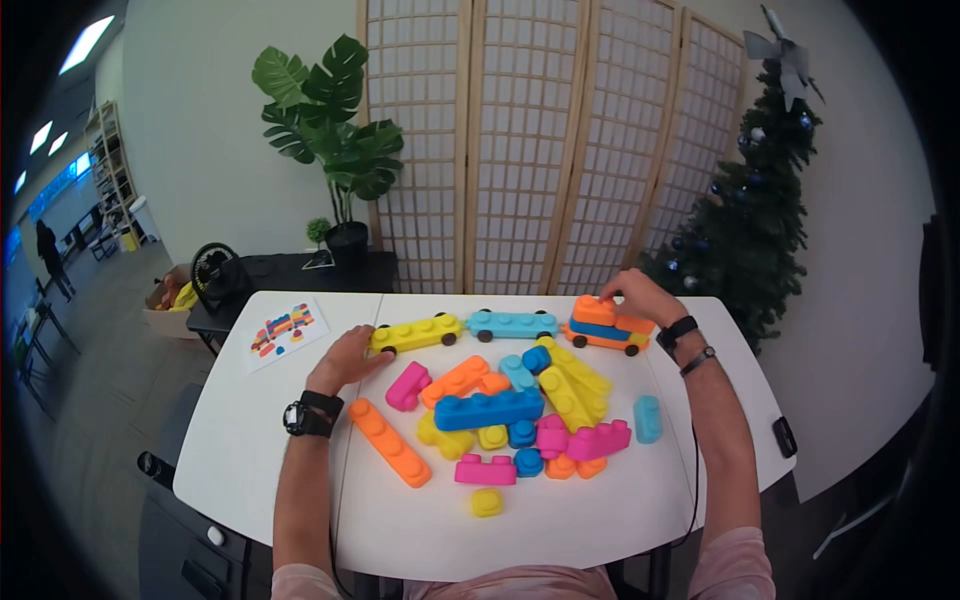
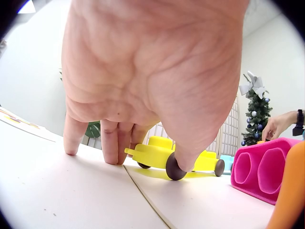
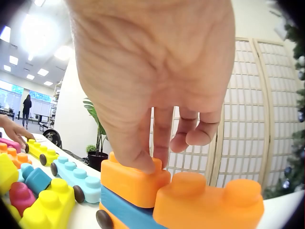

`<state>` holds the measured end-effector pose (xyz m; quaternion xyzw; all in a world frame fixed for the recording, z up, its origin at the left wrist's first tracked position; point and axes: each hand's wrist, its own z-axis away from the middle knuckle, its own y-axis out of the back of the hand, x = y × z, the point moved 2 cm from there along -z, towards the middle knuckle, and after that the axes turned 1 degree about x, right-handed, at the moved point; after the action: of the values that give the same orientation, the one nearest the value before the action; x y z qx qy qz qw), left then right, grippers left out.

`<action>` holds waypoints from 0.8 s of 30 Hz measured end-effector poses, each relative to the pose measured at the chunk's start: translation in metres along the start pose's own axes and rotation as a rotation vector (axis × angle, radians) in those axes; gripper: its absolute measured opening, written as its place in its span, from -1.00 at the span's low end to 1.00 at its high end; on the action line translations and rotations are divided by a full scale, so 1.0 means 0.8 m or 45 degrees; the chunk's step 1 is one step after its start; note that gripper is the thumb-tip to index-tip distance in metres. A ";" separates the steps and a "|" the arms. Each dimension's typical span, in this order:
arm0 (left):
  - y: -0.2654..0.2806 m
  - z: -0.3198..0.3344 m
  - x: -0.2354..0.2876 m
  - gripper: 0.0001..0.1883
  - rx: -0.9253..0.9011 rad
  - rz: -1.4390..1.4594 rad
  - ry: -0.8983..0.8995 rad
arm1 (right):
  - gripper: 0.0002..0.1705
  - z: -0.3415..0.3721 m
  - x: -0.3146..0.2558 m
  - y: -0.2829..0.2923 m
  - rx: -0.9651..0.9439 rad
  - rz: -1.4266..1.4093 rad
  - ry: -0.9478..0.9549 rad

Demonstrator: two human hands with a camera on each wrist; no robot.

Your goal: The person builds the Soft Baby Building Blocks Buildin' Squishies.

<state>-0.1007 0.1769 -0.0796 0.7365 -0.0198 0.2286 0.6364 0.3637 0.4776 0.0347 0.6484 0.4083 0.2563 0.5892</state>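
Your hands are well apart at the far side of the bench. Your right hand, toward 1 o'clock, pinches an orange building block between thumb and finger, on top of a blue block in the wheeled orange car. An orange two-stud piece sits just beside the pinched block. Your left hand, toward 10 o'clock, straddles the end of the yellow wheeled car: its thumb touches a dark wheel, and its fingers reach down straight and spread, tips on the bench. The light-blue wheeled car, at 12 o'clock, stands between the yellow and orange cars in one row.

Nearer you, loose blocks are heaped round a long blue block at the middle. A long orange block lies at 9 o'clock, a light-blue block at 3, and a square yellow block at 6. A picture sheet lies at 10 o'clock, beyond your left hand. Past the bench, a folding screen stands at 12 and a decorated Christmas tree at 2.
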 end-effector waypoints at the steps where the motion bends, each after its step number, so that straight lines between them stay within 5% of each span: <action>1: -0.007 -0.004 -0.008 -0.20 0.032 -0.014 -0.040 | -0.59 0.000 0.002 -0.003 0.035 0.037 0.039; 15: -0.003 -0.002 -0.004 -0.22 0.001 0.003 -0.001 | -0.54 0.008 0.005 -0.011 0.089 -0.147 -0.070; 18: -0.008 -0.005 -0.008 -0.21 0.017 0.006 -0.038 | -0.48 0.019 -0.025 -0.003 0.190 -0.124 0.041; 24: -0.006 -0.004 -0.005 -0.17 0.032 -0.006 -0.004 | -0.59 0.033 -0.110 0.012 -0.021 -0.261 0.098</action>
<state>-0.1034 0.1796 -0.0852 0.7449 -0.0160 0.2261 0.6275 0.3400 0.3899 0.0524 0.5881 0.4928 0.2226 0.6015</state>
